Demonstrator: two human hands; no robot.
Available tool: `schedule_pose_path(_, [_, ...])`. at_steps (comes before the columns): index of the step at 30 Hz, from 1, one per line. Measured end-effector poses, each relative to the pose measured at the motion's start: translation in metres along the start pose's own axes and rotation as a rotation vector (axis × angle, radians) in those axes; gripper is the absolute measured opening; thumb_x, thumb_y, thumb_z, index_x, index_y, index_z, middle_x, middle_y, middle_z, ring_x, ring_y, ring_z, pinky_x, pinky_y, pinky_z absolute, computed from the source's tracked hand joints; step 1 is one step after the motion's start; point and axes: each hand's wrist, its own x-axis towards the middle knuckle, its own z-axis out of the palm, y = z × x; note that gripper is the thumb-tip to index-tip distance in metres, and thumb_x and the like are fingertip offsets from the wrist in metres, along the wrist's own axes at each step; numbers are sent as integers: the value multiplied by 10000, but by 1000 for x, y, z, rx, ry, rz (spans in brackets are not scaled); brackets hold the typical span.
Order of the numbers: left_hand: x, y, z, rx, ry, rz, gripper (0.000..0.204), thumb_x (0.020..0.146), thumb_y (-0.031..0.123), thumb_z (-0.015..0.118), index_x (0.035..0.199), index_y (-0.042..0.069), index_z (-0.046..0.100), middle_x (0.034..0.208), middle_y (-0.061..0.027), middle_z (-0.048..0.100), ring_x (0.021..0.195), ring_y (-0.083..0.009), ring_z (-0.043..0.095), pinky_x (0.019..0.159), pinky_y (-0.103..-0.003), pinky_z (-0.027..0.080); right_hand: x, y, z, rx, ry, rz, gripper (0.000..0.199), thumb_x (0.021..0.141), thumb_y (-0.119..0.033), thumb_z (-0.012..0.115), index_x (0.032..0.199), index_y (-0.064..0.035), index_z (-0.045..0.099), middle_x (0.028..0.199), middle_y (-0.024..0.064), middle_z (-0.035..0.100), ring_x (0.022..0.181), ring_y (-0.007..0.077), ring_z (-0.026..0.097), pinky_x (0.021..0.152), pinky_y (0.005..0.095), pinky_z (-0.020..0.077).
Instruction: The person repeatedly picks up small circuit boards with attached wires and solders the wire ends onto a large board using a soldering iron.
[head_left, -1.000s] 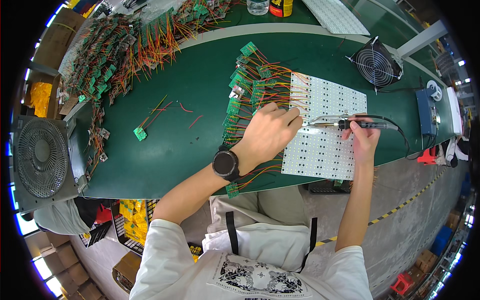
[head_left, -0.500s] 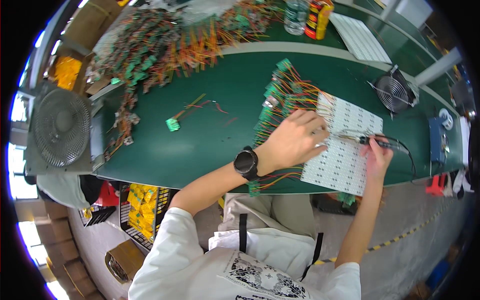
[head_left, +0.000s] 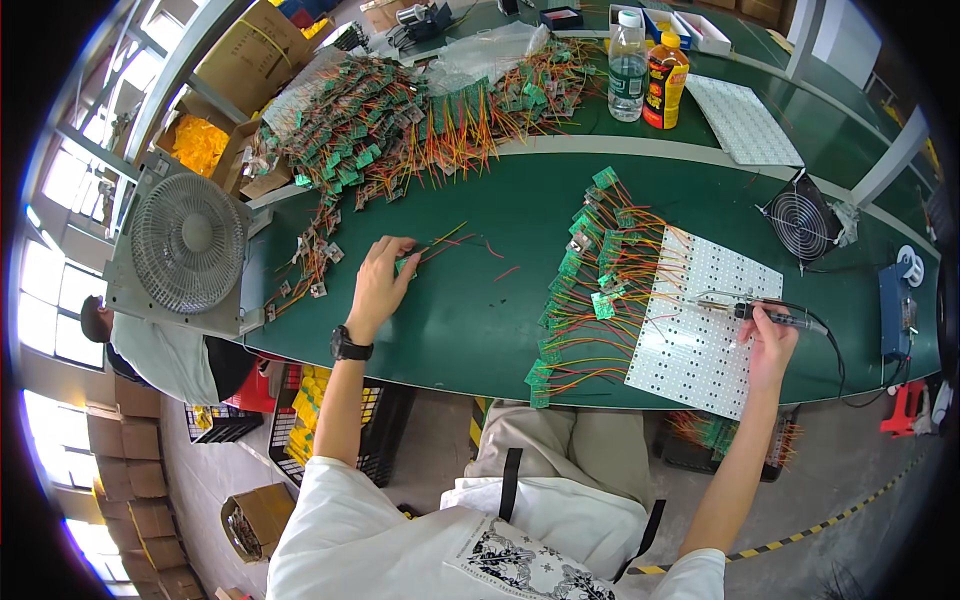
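My left hand (head_left: 378, 282) is over the left part of the green table, with thumb and fingers closed round a small green circuit board (head_left: 402, 266). Most of that board is hidden by the fingers; its wires stick out to the right. My right hand (head_left: 768, 345) grips a soldering iron (head_left: 782, 319) by its black handle, the metal tip pointing left above a white perforated board (head_left: 690, 358). A row of wired green circuit boards (head_left: 568, 265) lies along that board's left side, their red and yellow wires reaching onto it.
A big heap of wired circuit boards (head_left: 350, 125) covers the back left, near a fan (head_left: 187, 243). Two bottles (head_left: 627, 75) stand behind the table's rear edge. At right are a small round fan (head_left: 800, 222) and a blue soldering station (head_left: 893, 310). Another person (head_left: 165, 350) is at far left.
My left hand has left the white board and moved left to the lone circuit board, closing on it. The soldering iron stays in my right hand over the white board. The view has tilted up.
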Motion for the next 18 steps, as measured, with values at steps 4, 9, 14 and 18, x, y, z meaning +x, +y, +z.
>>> schedule_pose_path(4, [9,-11,-4,-149,-77,-34,205,864,171,677,981,7,639,884,-101,645,814,-242,619,731,-341,496,0,-2,-2,-1,1,13,187,858,-78,665,968,65,612,740,102,619,533,150,560,484,267,409])
schedule_pose_path(9, [35,-8,-4,-208,-359,-60,166,862,148,674,912,-10,658,752,-63,643,687,-164,613,676,-292,487,0,-2,1,0,17,13,183,854,-67,665,970,62,609,728,94,617,535,144,565,481,264,412])
schedule_pose_path(14, [44,13,7,-519,-494,-121,143,921,111,620,932,-32,611,814,-53,639,724,-123,609,718,-284,499,-1,-4,3,34,6,27,165,846,-46,662,962,59,608,721,97,622,540,142,571,483,258,419])
schedule_pose_path(18, [36,48,17,-1186,-483,-85,91,969,69,553,971,-19,575,905,-89,636,807,-175,646,796,-326,527,-1,-7,3,51,7,23,162,847,-49,662,956,59,609,712,99,625,539,143,573,484,258,423])
